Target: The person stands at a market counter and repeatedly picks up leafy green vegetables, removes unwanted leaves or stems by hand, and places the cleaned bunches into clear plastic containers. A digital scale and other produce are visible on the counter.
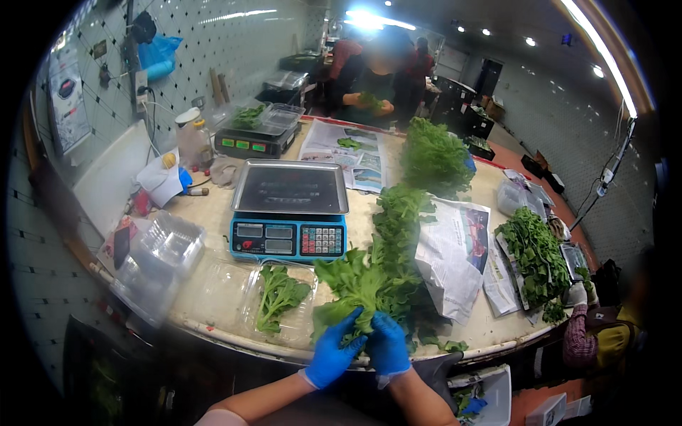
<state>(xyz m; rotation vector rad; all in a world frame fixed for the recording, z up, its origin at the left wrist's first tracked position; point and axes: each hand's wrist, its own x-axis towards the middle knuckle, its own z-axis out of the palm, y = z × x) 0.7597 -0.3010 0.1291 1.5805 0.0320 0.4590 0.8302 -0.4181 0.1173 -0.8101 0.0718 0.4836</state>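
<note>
Both my hands wear blue gloves and meet at the near edge of the table. My left hand [334, 349] and my right hand [389, 343] grip one bunch of leafy greens [349, 282] between them, its leaves fanning away from me. Left of the bunch lies an open clear plastic clamshell box [249, 314] with several green sprigs [279, 295] in it. Beyond the box stands a blue digital scale [287, 234] whose metal pan [290, 187] bears nothing. A long heap of greens [397, 239] runs along the right of the scale.
Stacked clear boxes [170, 242] stand at the left. Newspaper [453, 255] lies right of the heap, near another pile of greens [533, 255]. A second scale [256, 139] sits farther back. A person [373, 85] faces me across the table; another person's sleeve [581, 335] shows at right.
</note>
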